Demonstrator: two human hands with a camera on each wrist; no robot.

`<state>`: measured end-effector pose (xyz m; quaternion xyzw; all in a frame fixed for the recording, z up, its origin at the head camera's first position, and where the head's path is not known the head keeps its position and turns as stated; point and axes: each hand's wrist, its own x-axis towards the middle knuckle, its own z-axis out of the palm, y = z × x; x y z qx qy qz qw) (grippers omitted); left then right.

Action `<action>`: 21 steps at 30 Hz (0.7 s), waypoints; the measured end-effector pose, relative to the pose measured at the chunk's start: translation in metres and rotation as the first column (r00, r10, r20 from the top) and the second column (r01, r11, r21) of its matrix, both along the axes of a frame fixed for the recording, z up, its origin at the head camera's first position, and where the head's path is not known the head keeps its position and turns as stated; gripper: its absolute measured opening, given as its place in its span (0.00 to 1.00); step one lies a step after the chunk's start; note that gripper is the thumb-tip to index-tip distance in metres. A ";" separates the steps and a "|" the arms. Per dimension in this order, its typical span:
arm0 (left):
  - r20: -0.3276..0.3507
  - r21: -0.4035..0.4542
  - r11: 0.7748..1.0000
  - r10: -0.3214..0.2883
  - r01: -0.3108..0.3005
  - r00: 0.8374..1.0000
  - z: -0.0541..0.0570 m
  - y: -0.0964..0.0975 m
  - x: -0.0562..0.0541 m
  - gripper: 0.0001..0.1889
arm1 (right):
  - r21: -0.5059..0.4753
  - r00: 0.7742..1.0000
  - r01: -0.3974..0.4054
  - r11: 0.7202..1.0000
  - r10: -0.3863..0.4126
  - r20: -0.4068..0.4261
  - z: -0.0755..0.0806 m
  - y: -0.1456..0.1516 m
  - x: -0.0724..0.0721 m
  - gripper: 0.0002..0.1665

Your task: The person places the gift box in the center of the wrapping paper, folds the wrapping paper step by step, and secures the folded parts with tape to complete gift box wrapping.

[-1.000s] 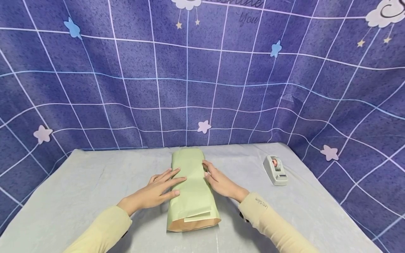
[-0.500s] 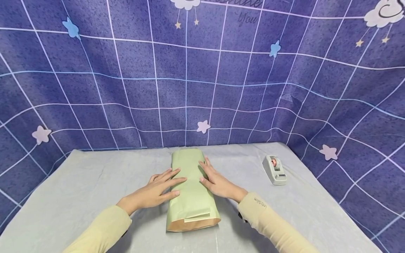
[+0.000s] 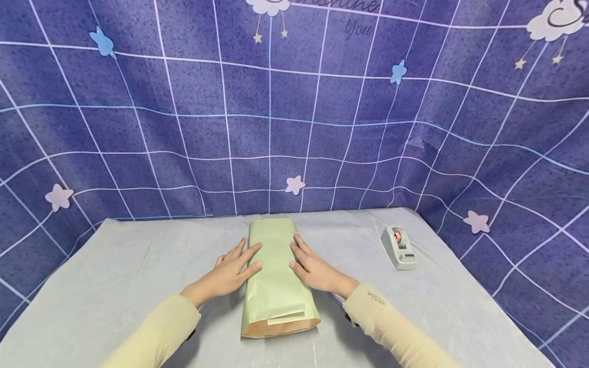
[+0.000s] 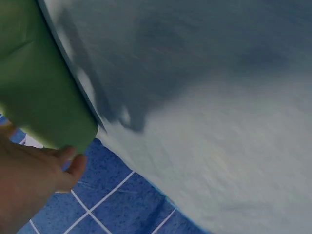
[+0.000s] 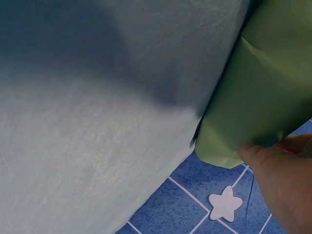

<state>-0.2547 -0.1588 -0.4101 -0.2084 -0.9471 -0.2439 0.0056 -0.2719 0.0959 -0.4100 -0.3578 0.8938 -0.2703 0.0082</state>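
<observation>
A light green paper bag lies flat and lengthwise on the table, its brown-lined open end towards me and a folded strip showing near that end. My left hand rests along its left edge, thumb and fingertips on the top face. Opposite it, my right hand touches the right edge with fingers mostly straight. The left wrist view shows the green bag's side with the left hand beside it. In the right wrist view, the right hand touches the bag. What the bag contains is hidden.
A grey-white tape dispenser with a pinkish core stands on the right of the table. A pale grey cloth covers the tabletop. Behind and at the sides hangs a blue gridded curtain with stars and clouds.
My left hand has shifted slightly away from me and towards the bag's left edge. The right hand moved onto the bag's top, then back a little towards its right edge. The bag stays put.
</observation>
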 end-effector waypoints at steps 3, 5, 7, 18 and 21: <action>0.020 0.004 0.998 0.056 -0.056 0.998 -0.001 0.004 -0.009 0.32 | 0.008 1.000 0.011 1.000 -0.011 0.013 0.000 0.000 0.000 0.34; 0.034 0.005 0.997 0.073 -0.073 0.997 -0.001 0.006 -0.016 0.32 | 0.015 1.000 0.016 1.000 -0.016 0.015 0.000 0.000 0.000 0.34; 0.054 0.013 0.997 0.081 -0.082 0.995 0.000 0.007 -0.022 0.32 | 0.024 1.000 0.019 1.000 -0.019 0.014 0.000 0.000 0.000 0.34; 0.116 -0.012 0.993 0.117 -0.116 0.986 0.004 0.016 -0.038 0.38 | 0.044 1.000 0.007 0.999 -0.006 -0.024 0.000 0.000 0.002 0.34; 0.114 -0.013 0.993 0.122 -0.121 0.986 0.004 0.016 -0.038 0.39 | 0.049 0.999 0.007 0.999 -0.005 -0.032 0.000 -0.001 0.003 0.34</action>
